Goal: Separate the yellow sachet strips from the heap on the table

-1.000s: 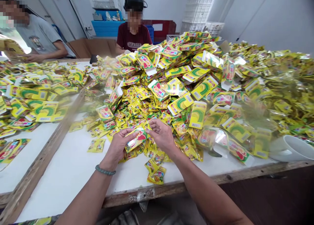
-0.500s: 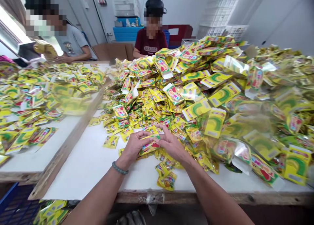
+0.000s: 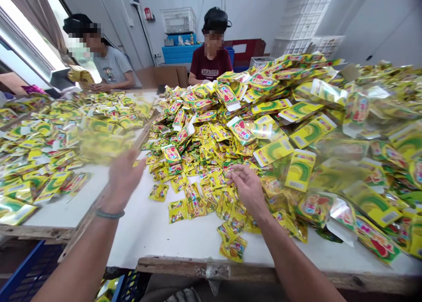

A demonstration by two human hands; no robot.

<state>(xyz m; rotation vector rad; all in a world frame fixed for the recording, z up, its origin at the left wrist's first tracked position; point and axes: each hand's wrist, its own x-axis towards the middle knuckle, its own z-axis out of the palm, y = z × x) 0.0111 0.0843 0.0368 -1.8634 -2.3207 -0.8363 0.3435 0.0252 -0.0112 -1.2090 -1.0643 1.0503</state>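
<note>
My left hand [image 3: 127, 176], with a bracelet at the wrist, is smeared by motion above the wooden divider [image 3: 87, 225]. Its fingers are too blurred to show whether they hold anything. My right hand [image 3: 247, 185] is at the front edge of a heap of small yellow sachets [image 3: 207, 148]. Its fingers are bent together at the tips, and what they pinch, if anything, is too small to make out. Several loose sachets [image 3: 178, 210] lie on the white tabletop [image 3: 148, 236] between my hands.
Flat yellow printed boxes [image 3: 300, 170] pile high at the right. More boxes [image 3: 59, 183] cover the table left of the divider. Two people [image 3: 211, 60] [image 3: 115, 67] sit across the table. A blue crate [image 3: 26, 271] stands below at the left.
My hands have come apart. The small printed box they held together is no longer between them. My left hand has swung left to the divider; my right stays by the sachets. The view has shifted slightly.
</note>
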